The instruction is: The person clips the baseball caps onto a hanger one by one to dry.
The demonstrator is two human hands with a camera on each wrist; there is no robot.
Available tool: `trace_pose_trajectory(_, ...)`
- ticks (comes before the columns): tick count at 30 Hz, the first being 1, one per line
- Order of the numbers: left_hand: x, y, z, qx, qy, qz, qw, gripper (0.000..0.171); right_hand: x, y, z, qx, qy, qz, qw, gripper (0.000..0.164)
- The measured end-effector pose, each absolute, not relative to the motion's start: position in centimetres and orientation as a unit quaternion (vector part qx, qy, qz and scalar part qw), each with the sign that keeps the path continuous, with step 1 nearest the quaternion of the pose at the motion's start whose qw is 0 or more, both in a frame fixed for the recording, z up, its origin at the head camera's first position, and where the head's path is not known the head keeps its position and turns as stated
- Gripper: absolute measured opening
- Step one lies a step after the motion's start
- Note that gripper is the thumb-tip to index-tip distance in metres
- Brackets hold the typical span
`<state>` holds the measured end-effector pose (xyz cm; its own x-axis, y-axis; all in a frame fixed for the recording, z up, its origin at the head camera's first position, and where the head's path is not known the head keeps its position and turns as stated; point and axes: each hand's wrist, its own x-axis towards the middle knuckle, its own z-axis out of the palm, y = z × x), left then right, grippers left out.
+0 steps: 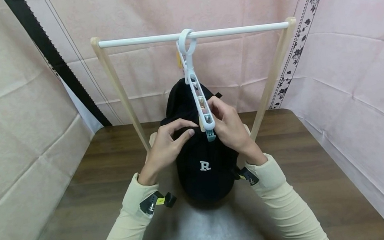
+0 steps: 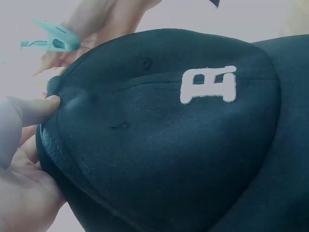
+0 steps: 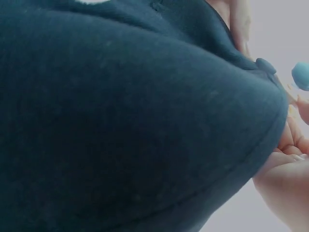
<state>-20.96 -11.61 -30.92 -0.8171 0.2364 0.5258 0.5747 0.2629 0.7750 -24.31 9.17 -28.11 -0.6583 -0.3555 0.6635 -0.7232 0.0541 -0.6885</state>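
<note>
Left hand (image 1: 166,146) has the cap's (image 1: 206,182) top pinched between thumb and fingers, right under the hanger (image 1: 189,62). I'd keep that pinch steady and the fabric bunched small. Hanger end and teal clip (image 1: 210,135) crowd the spot. Right hand's (image 1: 229,128) fingers are bent, tips hidden, so honestly can't tell its hold. Rack (image 1: 239,30) straddles everything.
</note>
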Motion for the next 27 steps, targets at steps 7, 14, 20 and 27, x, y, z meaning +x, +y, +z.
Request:
trace_pose_trajectory(7, -20.49, -11.53, -30.38, -0.22, -0.775, -0.572, 0.153, 0.016, -24.17, 9.09, -28.14, 0.388, -0.708, 0.57, 0.154, 0.005)
trace_pose_trajectory(14, -20.26, -11.33, -30.22, -0.212, -0.778, -0.573, 0.144, 0.016, -23.83, 9.18, -28.24, 0.379, -0.715, 0.566, 0.155, 0.007)
trace_pose_trajectory(20, -20.47, -11.37, -30.29, -0.228, -0.777, -0.572, 0.136, 0.016, -23.74, 9.34, -28.44, 0.378, -0.713, 0.571, 0.149, 0.006)
trace_pose_trajectory(27, -20.55, -11.27, -30.02, -0.231, -0.781, -0.562, 0.143, 0.017, -23.55, 9.41, -28.76, 0.374, -0.712, 0.582, 0.12, 0.015)
